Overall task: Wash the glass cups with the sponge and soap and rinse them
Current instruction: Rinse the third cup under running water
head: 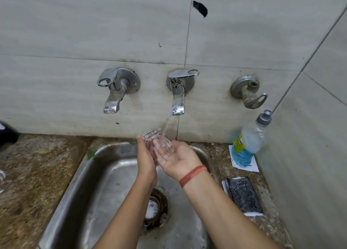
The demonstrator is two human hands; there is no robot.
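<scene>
A clear glass cup [159,145] sits tilted between both hands over the steel sink [105,183]. Water runs from the middle tap [177,98] onto the cup. My left hand [145,158] grips the cup from the left, fingers curled round its side. My right hand [178,160] lies palm up under and against the cup, fingers fairly straight. A dark sponge [244,195] rests on the counter right of the sink. The soap bottle [247,141], with blue liquid and a grey cap, stands in the right corner.
Two more taps [114,91] [247,93] jut from the tiled wall. The drain [155,209] lies under my forearms. A speckled stone counter [32,173] flanks the sink, with a dark object [7,134] and a blurred glass item [1,175] at the far left edge.
</scene>
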